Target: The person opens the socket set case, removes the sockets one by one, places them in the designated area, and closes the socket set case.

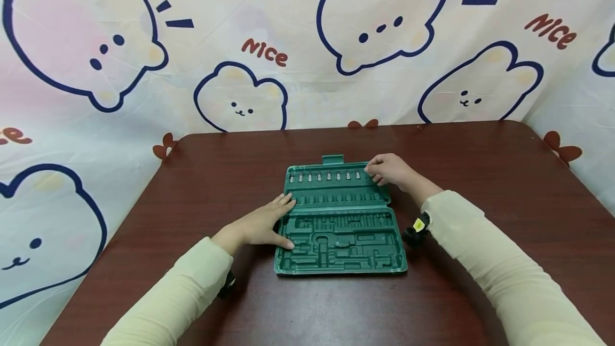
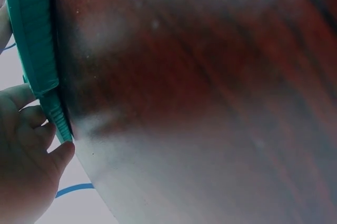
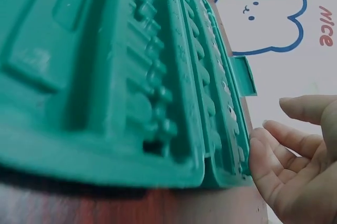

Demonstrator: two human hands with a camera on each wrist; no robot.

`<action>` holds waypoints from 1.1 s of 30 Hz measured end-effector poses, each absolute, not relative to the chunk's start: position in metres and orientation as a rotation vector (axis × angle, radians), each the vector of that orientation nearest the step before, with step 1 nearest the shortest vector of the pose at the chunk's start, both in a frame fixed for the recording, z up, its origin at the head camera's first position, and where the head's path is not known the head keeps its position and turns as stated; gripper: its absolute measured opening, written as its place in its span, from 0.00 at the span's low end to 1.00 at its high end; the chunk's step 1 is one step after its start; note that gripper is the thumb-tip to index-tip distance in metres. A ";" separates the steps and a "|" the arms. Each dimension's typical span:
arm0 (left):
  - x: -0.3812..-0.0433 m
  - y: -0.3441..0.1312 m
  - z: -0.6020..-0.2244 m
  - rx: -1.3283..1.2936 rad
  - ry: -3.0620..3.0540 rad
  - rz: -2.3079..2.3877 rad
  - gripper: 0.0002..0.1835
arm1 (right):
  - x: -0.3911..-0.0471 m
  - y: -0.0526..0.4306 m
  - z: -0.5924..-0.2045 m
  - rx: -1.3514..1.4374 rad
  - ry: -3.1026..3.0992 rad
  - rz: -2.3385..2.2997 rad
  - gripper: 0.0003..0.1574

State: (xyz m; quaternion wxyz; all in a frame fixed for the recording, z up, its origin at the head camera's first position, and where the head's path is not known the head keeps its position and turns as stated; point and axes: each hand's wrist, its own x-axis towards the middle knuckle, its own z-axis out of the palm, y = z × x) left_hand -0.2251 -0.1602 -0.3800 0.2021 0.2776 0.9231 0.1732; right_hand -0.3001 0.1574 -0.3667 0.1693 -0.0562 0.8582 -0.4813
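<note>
Far past the left hand [image 1: 264,223] and the right hand [image 1: 391,168] hangs a big pale cloth [image 1: 307,89] with bear faces. Under both hands is a brown table [image 1: 216,164]. Between the hands, a green case [image 1: 341,244] lies unfolded, its top half farther away.

The case looks like thin, stiff plastic, so it should be light and may slide a bit. The rim seems the best place to hold it. The left hand rests on its left edge, fingers spread out and not curled round it. The right hand is by the top right corner, its fingers half bent. The thumb is apart from them, and I see nothing in that hand.

A little green tab [image 1: 332,159] sticks out on the far side of the case, between the hands. Just left of the right fingertips runs a row of tiny metal bits [image 1: 329,176]. They look hard and smooth, so easy to drop; a thumb and finger should take them by their ends.

The right fingers cover the corner, so I can't tell if a bit sits under them. The left wrist view is blurry and cuts off most of the case.
</note>
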 end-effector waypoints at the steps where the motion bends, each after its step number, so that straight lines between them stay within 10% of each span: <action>1: -0.225 -0.160 -0.380 0.776 2.577 0.481 0.52 | -0.302 0.155 -0.367 -0.167 2.442 -1.363 0.18; 33: -0.227 -0.159 -0.378 0.793 2.589 0.415 0.52 | -0.329 0.127 -0.374 -0.116 2.473 -1.200 0.26</action>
